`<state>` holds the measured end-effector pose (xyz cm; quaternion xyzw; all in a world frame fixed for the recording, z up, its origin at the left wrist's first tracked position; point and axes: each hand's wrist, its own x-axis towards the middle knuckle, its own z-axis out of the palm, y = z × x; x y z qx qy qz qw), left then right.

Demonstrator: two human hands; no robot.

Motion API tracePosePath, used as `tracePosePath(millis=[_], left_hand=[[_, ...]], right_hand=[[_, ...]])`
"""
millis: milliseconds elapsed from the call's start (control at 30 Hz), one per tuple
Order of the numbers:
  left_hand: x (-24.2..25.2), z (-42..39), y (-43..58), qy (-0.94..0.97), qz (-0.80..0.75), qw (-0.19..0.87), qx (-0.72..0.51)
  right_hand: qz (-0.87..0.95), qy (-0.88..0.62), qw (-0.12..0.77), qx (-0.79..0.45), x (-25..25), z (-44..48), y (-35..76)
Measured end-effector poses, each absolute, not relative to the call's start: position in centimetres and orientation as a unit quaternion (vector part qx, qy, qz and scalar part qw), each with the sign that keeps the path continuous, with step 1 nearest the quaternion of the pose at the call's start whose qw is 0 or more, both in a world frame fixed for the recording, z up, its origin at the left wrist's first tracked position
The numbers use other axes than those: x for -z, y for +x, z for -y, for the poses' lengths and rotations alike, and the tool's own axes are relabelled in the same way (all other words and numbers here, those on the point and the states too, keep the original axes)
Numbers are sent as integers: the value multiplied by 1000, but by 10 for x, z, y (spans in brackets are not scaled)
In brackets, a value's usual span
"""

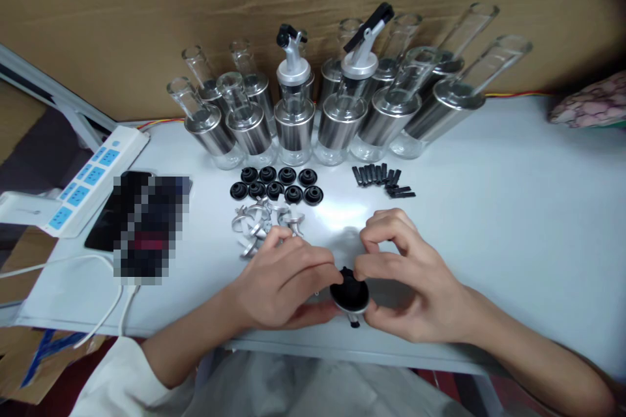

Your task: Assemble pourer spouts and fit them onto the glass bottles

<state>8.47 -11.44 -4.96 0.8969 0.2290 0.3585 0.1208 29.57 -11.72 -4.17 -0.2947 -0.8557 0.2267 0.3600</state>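
Over the table's front edge, my left hand (286,280) and my right hand (415,280) are closed around the same bottle pourer (351,296). It is held with its round black underside up and its silver rim showing below; a small dark tip points downward. Fingers of both hands press at the black part, and the thumbs sit by the rim. Just beyond my left hand lies a pile of silver pourer tops (259,221). Behind that pile are rows of black ribbed stoppers (287,174). Small black levers (374,174) lie loosely farther back, beyond my right hand.
Glass bottles with steel sleeves (296,130) line the back of the table (538,228); two wear pourers (293,70). A white power strip (98,176) and a phone (117,208) with cables lie at left. A patterned cloth item (589,101) sits at far right.
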Motion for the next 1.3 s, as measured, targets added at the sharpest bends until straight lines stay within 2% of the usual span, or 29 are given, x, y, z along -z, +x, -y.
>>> tracePosePath(millis=[300,533,867,1033,1300], left_hand=[[54,113,85,905,-219,151,-333],[54,113,87,902,-223,78,-361],[54,116,89,893,-254,121,-351],[52,120,94,877,-307,111,-352],[48,119,94,885,-277,59,-370]], right_hand=[[854,-312,374,-184,41,120,294],[856,-306,383,-164,41,119,293],[855,-306,390,-150,44,119,292],[859,-302,380,-160,44,119,292],[864,-300,370,-160,42,120,289]])
